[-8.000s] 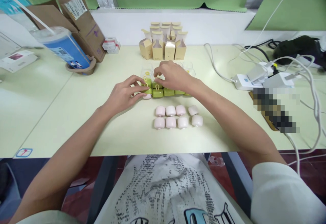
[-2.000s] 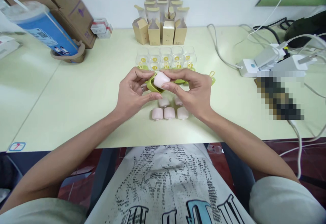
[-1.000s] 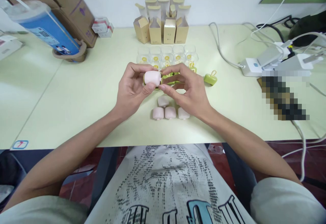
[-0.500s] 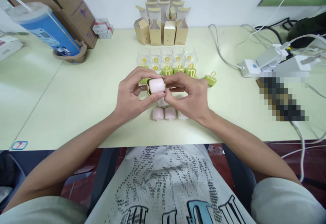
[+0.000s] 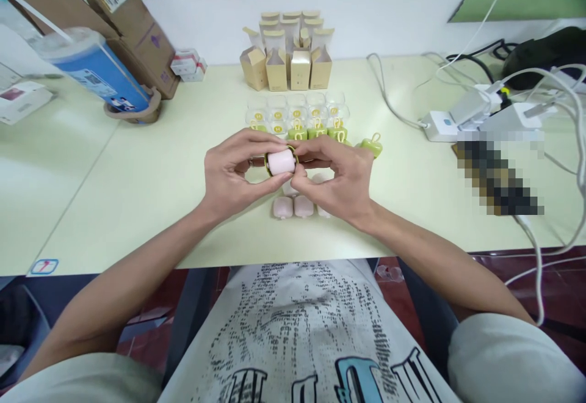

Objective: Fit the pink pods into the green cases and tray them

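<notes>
From the head view, a person's left hand (image 5: 232, 168) and right hand (image 5: 341, 174) together pinch a green shell (image 5: 266, 166) with a pale pink block (image 5: 281, 162) inside it, above the table (image 5: 155, 171). Loose pink blocks (image 5: 282, 207) lie nearer the person; gold cartons (image 5: 277, 72) stand toward the wall (image 5: 210, 21).

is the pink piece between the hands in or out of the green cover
In, at least partly: the green cover shows around the pink piece. How deep, I cannot tell.

Pale tabletop (image 5: 137, 207) here, and it's busy: open cartons (image 5: 277, 73) stand upper centre, clear containers (image 5: 296, 112) below, green cases (image 5: 317, 131) mid-frame, pink pieces (image 5: 303, 206) lower centre, power strip (image 5: 442, 128) right!
</notes>
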{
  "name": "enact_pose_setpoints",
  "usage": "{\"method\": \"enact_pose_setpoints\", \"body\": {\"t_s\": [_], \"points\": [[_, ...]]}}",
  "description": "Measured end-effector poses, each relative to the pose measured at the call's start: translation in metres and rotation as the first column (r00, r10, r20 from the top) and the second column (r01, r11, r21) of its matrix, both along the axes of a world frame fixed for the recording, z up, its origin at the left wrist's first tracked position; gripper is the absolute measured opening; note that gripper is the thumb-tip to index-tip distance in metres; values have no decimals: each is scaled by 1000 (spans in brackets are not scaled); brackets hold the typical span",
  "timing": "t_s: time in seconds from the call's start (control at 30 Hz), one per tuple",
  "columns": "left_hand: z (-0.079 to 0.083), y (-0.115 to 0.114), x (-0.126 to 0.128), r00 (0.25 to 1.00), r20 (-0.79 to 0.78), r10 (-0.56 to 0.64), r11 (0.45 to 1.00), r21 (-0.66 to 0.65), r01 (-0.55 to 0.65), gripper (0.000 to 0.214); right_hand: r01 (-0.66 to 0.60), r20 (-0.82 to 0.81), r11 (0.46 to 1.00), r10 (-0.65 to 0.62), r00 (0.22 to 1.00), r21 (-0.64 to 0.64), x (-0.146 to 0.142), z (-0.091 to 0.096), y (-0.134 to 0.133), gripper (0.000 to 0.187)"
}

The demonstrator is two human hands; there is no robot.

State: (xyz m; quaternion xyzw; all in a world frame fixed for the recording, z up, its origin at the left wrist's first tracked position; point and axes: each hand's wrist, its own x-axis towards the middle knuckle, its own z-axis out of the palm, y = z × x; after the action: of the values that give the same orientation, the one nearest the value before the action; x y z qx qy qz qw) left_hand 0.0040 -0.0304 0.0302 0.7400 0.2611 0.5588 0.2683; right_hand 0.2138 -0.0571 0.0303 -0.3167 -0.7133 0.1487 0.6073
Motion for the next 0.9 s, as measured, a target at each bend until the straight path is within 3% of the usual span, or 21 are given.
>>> {"method": "enact_pose_setpoints", "body": {"t_s": [0.17, 0.33, 0.5, 0.57, 0.73, 0.87, 0.9], "points": [[-2, 2, 0, 1000, -4, -6, 1000, 20, 6, 42, 26, 30, 1000, -26, 999, -6, 1, 1, -2, 22], [-6, 5, -1, 1000, 15, 3, 999, -50, -2, 44, 1, 113, 998, -7, 994, 56, 10, -3, 5, 22], [-12, 15, -2, 995, 94, -43, 998, -45, 47, 48, -48, 247, 999, 47, 968, 1, 16, -7, 17, 55], [-14, 17, -2, 992, 81, -96, 995, -24, 99, 48, -34, 268, 999, 43, 962, -41, 16, -7, 18, 54], [-13, 11, 0, 993, -90, -80, 994, 72, 87, 54, -12, 93, 980, 31, 995, -198, 20, -2, 18, 51], [-8, 0, 0, 984, -180, -4, 967, 249, 50, 20, 13, -75, 957, -36, 996, -289, 27, 0, 24, 53], [-7, -2, -1, 984, -175, 10, 966, 258, 36, 20, 6, -72, 956, -28, 997, -292, 29, 0, 25, 54]]}}
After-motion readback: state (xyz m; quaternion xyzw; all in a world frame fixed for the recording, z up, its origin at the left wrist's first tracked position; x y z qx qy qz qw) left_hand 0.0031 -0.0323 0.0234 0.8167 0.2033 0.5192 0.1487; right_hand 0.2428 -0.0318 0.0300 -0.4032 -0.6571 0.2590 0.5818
